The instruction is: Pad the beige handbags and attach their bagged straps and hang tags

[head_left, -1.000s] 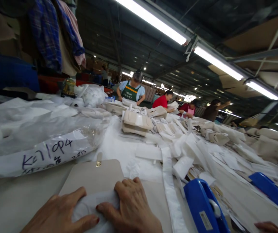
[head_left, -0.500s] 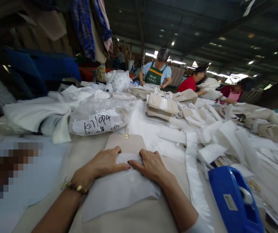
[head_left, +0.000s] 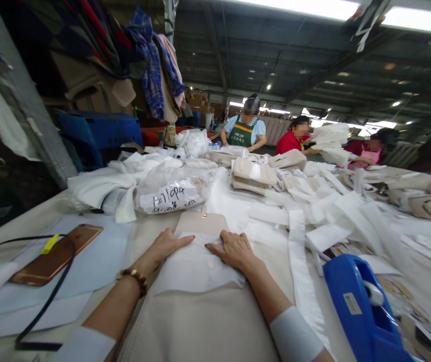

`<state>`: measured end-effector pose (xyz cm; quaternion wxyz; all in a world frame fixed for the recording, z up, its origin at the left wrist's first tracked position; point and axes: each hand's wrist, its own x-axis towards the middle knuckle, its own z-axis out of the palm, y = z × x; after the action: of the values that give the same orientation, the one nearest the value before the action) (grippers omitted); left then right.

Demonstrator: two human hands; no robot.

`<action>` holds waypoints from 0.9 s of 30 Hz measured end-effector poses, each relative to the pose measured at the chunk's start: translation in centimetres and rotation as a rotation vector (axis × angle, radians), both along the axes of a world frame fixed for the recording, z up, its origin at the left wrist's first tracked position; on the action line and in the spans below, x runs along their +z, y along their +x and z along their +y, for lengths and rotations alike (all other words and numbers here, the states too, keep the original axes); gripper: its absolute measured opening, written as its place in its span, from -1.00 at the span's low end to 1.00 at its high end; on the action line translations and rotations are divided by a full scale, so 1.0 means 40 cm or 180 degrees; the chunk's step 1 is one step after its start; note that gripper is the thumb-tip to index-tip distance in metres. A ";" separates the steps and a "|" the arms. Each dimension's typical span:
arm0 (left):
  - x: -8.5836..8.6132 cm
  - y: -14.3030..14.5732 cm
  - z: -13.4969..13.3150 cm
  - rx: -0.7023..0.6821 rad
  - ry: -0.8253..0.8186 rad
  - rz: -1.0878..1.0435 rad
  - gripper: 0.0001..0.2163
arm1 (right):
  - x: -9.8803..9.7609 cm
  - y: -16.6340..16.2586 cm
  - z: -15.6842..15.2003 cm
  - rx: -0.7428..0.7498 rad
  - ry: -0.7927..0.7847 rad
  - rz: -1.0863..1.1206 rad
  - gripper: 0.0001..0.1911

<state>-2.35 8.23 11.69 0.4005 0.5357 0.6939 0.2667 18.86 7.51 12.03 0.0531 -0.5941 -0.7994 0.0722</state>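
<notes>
A thin white paper sheet (head_left: 200,271) lies across a beige leather bag piece (head_left: 204,324). Beyond the paper's far edge shows a rounded beige flap (head_left: 202,221) with a small gold clasp (head_left: 204,213). My left hand (head_left: 166,247) holds the paper at its left edge, thumb stretched over the top and the other fingers bent down at the side, partly hidden. At the right edge, my right hand (head_left: 234,250) grips the same sheet with bent fingers, thumb pointing inward. A beaded bracelet (head_left: 136,277) circles my left wrist.
To the left, a phone (head_left: 59,254) with a black strap lies on pale sheets. A labelled plastic packet (head_left: 172,193) sits ahead. A blue container (head_left: 362,306) stands at right, near white strips and stacked beige bag parts (head_left: 253,172). Several people work across the table.
The paper's near edge has shifted away from me and looks straighter. My left thumb has moved apart from my right thumb. The view has tilted up and turned slightly left.
</notes>
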 end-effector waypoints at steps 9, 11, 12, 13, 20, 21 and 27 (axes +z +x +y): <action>-0.021 -0.010 0.075 0.0025 -0.0396 -0.1891 -0.56 | 0.005 -0.004 -0.007 0.0007 0.0076 0.0017 -0.48; -0.023 -0.007 0.095 0.0136 -0.0329 -0.2048 -0.60 | 0.004 -0.003 -0.009 -0.0003 0.0074 0.0021 -0.48; -0.022 -0.006 0.103 0.0170 -0.0277 -0.2103 -0.62 | 0.003 -0.002 -0.011 -0.0007 0.0077 0.0025 -0.48; -0.020 -0.006 0.108 0.0168 -0.0231 -0.2149 -0.63 | 0.002 -0.002 -0.013 -0.0009 0.0084 0.0031 -0.48; 0.021 -0.007 0.093 -0.0421 0.0035 -0.2366 -0.56 | -0.004 -0.005 -0.029 -0.0040 0.0169 0.0089 -0.48; 0.030 -0.007 0.088 -0.0538 0.0057 -0.2392 -0.52 | -0.006 -0.006 -0.032 -0.0047 0.0174 0.0096 -0.48; 0.074 -0.024 0.071 -0.1226 0.0033 -0.2058 -0.57 | -0.018 -0.014 -0.040 -0.0092 0.0233 0.0136 -0.44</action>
<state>-3.32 11.07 14.64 0.6390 0.5465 0.4168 0.3454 18.29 5.89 11.33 0.0929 -0.6016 -0.7915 0.0547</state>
